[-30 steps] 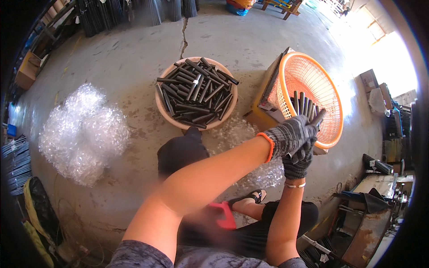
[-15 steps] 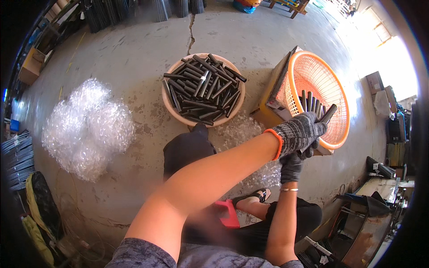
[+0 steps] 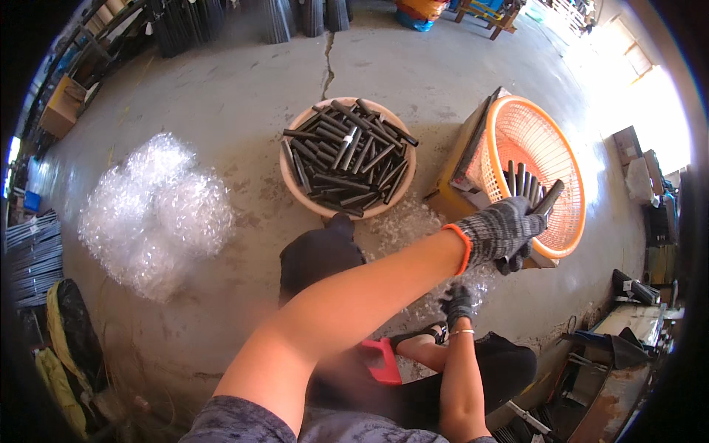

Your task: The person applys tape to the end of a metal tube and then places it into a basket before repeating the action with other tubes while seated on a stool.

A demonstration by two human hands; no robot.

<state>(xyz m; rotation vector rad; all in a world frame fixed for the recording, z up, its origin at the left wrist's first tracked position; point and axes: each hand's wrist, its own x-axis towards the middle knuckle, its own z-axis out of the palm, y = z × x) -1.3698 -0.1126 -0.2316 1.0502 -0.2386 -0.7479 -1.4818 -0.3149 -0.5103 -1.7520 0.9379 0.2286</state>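
Note:
In a grey knit glove with an orange cuff, my left hand is closed round a black tube at the near rim of an orange mesh basket. Several more black tubes stand on end inside the basket, just beyond my fingers. My right hand, gloved too, is lower and nearer to me, apart from the left. Its fingers look spread, with nothing visible in them. Pieces of clear plastic film lie on the floor around it.
A pale round basin heaped with black tubes stands ahead of me. The basket leans tilted on a box. To the left lies a big pile of clear plastic scraps. A red plastic object sits by my foot.
My right hand has come away from beneath the left and moved down toward me, its fingers opening. The left still grips its tube by the basket. The whole view has shifted slightly.

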